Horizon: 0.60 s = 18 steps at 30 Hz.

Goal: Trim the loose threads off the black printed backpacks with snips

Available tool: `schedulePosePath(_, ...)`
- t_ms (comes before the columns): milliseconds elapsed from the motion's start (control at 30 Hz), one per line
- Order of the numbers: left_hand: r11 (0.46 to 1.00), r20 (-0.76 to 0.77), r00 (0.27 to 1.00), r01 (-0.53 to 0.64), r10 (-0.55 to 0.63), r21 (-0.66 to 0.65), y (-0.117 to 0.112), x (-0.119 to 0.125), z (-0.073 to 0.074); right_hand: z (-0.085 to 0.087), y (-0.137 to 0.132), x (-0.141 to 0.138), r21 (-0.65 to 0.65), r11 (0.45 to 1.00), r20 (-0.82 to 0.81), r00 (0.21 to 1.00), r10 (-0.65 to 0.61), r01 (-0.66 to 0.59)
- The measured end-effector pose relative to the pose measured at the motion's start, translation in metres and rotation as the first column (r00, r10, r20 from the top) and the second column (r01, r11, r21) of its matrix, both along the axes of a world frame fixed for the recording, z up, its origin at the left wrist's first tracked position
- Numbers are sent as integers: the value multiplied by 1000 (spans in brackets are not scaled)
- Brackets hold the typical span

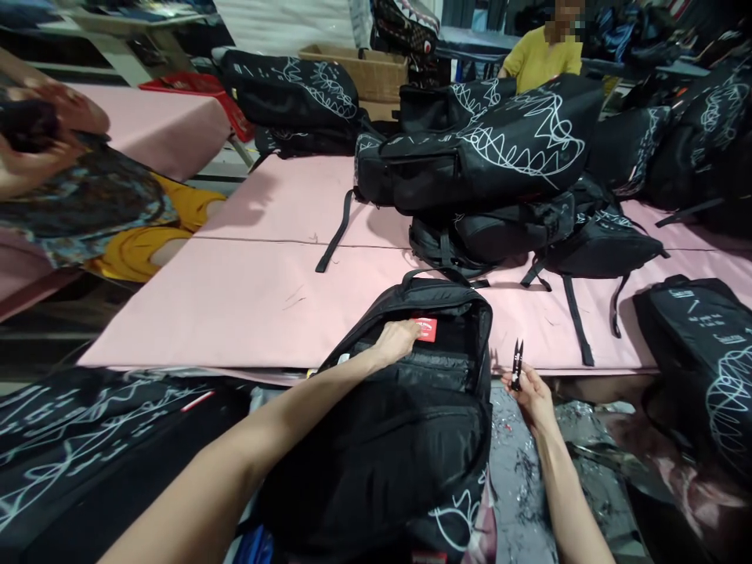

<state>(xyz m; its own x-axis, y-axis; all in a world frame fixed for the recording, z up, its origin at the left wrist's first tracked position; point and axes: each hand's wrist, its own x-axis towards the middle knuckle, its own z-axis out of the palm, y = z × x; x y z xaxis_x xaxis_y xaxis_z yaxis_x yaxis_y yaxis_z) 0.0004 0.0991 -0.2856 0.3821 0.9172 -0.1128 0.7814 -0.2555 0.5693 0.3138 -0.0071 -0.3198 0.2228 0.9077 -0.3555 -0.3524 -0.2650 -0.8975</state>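
A black backpack (376, 462) with white scribble lines lies unzipped against the table's near edge, its top compartment gaping. Inside that opening, my left hand (398, 341) has its fingers closed at the left edge of a red label (427, 329). To the right of the bag, my right hand (533, 392) grips small black thread snips (518, 366), their two pointed blades upward and slightly apart. The bag's carry handle (432, 274) rests toward the table.
Several black backpacks (505, 149) are piled on the pink table (247, 290), straps hanging forward. More lie at the lower left (117, 462) and right (705, 352). A person (117, 211) is at the left; another in a yellow top (544, 59) is behind the pile.
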Motion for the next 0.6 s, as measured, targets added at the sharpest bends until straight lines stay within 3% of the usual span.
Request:
schedulePosePath(100, 975, 147, 965, -209, 219, -77, 15, 1, 11, -1, -6, -1, -28, 999, -14, 1000, 16, -17)
schedulePosePath(200, 934, 349, 869, -296, 351, -203, 35, -2, 33, 1, -15, 0, -25, 1000, -70, 998, -6, 4)
schedulePosePath(300, 914, 543, 745, -233, 387, -331, 46, -6, 57, -1, -30, 1, -32, 998, -60, 996, -60, 58)
schedulePosePath(433, 883, 671, 616, -90, 413, -461, 38, -20, 81, -12, -54, 1, -111, 983, 72, 988, -136, 143)
schedulePosePath(533, 796, 706, 521, 79, 480, -600, 24, -44, 100, -17, -68, -2, -115, 991, 170, 984, -55, 75)
schedulePosePath(600, 778, 698, 501, 74, 512, -624, 13, -64, 117, -14, -72, -9, -85, 996, 298, 954, 13, 13)
